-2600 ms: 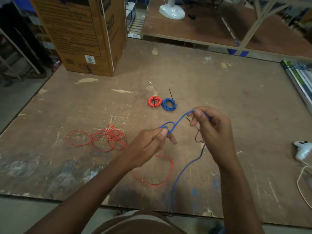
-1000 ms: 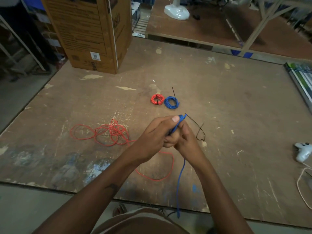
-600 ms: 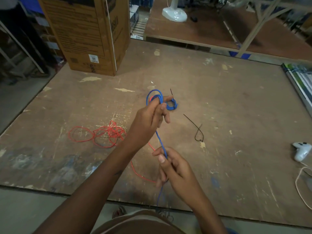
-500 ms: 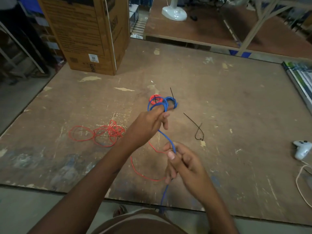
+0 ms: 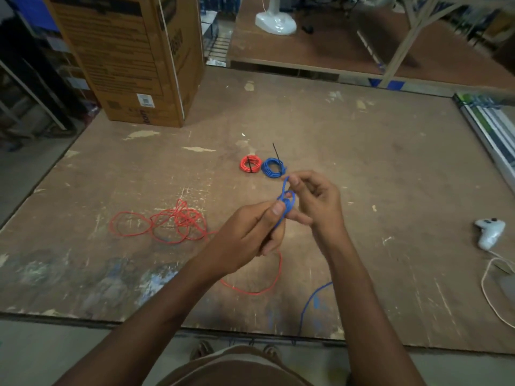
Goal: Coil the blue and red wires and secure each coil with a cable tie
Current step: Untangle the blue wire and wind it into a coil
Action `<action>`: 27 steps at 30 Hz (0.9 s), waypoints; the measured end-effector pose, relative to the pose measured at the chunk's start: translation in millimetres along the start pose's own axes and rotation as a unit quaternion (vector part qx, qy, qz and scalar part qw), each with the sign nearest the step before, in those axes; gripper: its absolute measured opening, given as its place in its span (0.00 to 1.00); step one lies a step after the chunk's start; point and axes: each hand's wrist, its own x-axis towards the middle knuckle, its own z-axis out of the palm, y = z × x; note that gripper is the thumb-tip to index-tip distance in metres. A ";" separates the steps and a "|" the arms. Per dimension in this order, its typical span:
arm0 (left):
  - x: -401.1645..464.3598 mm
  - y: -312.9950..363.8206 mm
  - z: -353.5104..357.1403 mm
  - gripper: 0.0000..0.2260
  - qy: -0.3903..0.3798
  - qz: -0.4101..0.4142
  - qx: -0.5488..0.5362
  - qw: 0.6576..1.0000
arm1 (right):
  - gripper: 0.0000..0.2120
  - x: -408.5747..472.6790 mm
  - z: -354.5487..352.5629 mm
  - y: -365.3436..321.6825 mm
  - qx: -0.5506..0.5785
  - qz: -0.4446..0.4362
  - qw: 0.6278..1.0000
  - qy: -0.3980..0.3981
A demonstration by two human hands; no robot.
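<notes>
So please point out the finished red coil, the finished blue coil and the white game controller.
red coil (image 5: 251,163): head view, on its ring of wire.
blue coil (image 5: 273,168): head view, on its windings.
game controller (image 5: 489,231): head view, on its body.

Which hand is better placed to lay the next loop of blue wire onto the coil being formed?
Probably the right hand: it pinches the blue wire just above the small coil, with the slack trailing off below it. The left hand grips the loops already formed, so it is better kept anchoring them.
</notes>
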 end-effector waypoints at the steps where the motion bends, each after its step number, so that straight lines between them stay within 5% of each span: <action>1: 0.7 2.5 -1.0 0.24 0.023 0.005 0.003 1.000 | 0.06 -7.7 5.3 12.7 0.009 0.017 1.000 -0.016; 6: 7.7 22.9 -3.6 0.26 0.054 0.024 -0.046 0.997 | 0.15 -79.7 36.5 44.5 -0.044 0.036 0.989 -0.138; 10: 20.2 20.5 -4.6 0.22 0.090 0.040 -0.064 0.993 | 0.10 -122.1 42.5 28.3 -0.096 0.008 0.970 -0.225; 15: 24.8 -1.7 -26.3 0.12 0.081 0.023 0.113 0.990 | 0.09 -125.6 7.5 -6.8 -0.018 0.028 0.988 -0.154; 18: 22.1 -20.3 -30.9 0.14 0.036 0.003 0.209 0.977 | 0.08 -117.4 -14.6 -32.1 0.014 0.012 0.988 -0.156; 27: -8.0 -6.6 9.8 0.27 0.001 -0.025 -0.015 1.000 | 0.06 -19.4 -34.8 -64.0 -0.072 -0.090 0.993 -0.017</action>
